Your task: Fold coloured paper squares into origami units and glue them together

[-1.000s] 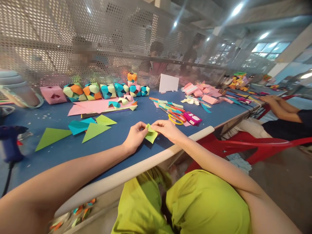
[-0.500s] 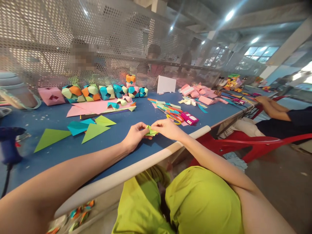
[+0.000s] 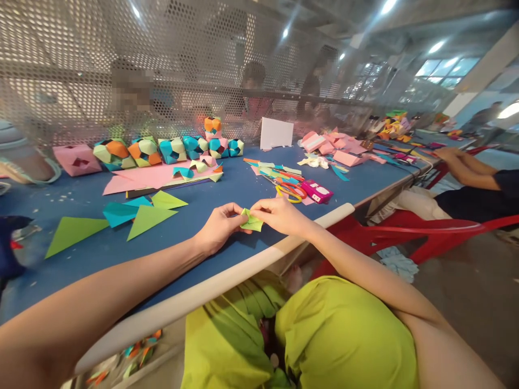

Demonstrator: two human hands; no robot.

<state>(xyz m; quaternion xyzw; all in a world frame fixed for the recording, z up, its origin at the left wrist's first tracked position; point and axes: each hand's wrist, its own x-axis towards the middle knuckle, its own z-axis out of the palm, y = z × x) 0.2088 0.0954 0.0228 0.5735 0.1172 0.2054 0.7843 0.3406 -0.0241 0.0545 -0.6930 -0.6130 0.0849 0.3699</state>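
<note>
Both my hands pinch a small folded piece of light green paper (image 3: 251, 221) just above the blue table (image 3: 227, 189) near its front edge. My left hand (image 3: 219, 226) grips its left side with thumb and fingers closed. My right hand (image 3: 278, 214) holds the right side, fingers pressed together on the fold. Green and teal paper triangles (image 3: 138, 213) lie on the table to the left of my hands.
A row of coloured paper cubes (image 3: 170, 150) stands at the back before a perforated metal screen (image 3: 162, 65). Pink sheets (image 3: 141, 177), scissors (image 3: 290, 190) and a pink box (image 3: 318, 191) lie beyond my hands. Another person's arms (image 3: 470, 170) rest at the far right, by a red chair (image 3: 405, 229).
The green paper, held more upright and open a second ago, is now folded flatter between my fingers. My hands stay in nearly the same spot; the camera shifted slightly.
</note>
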